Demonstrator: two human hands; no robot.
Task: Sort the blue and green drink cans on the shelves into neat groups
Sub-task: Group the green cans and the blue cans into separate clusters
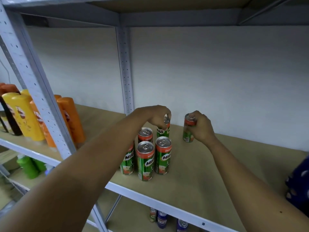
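Several green Milo cans stand grouped on the brown shelf board (209, 164). My left hand (155, 114) reaches over the group and grips the top of the rear green can (163, 131), which stands behind the front cans (145, 162). To the right, apart from the group, my right hand (201, 127) is wrapped around a separate green can (188, 129) that stands upright near the back wall. On the shelf below, blue cans (161, 220) and one green can (153, 215) show through the gap.
Yellow and orange tubes (25, 116) fill the neighbouring shelf on the left, beyond a white upright post (41, 97). Green bottles (30, 166) sit lower left. A dark blue pack (299, 186) pokes in at the right edge. Another shelf hangs overhead.
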